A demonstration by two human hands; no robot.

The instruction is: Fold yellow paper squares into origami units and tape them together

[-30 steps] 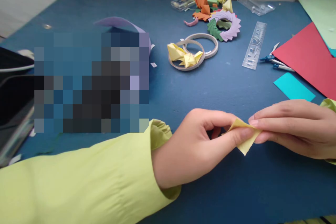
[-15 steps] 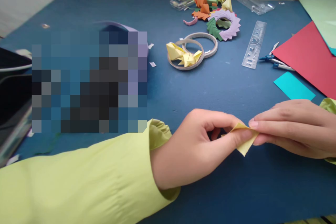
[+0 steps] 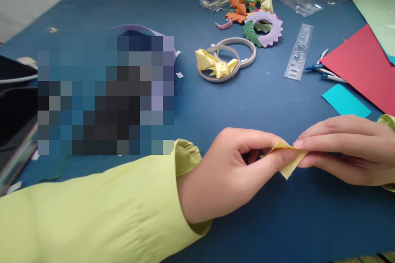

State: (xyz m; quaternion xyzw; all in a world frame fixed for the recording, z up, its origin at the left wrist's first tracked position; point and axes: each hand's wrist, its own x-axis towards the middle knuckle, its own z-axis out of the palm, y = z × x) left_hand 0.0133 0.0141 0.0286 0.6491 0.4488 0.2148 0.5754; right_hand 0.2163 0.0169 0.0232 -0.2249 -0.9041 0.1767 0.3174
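Fingers closed on folded yellow paper (image 3: 288, 169) over blue tabletop (image 3: 247, 107): left hand (image 3: 230, 172) clamps it under thumb, likely steadying; right hand (image 3: 354, 150) pinches right corner, probably pressing crease. Beyond, yellow folded pieces (image 3: 205, 60) sit mostly within nearer tape roll (image 3: 217, 79), rim perhaps corralling them; farther, purple-and-green paper ring (image 3: 274, 37).

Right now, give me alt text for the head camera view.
Left hand and right hand pinch a small yellow paper over a blue table. Beyond them lie a clear ruler, two beige rings and a purple-green paper ring.
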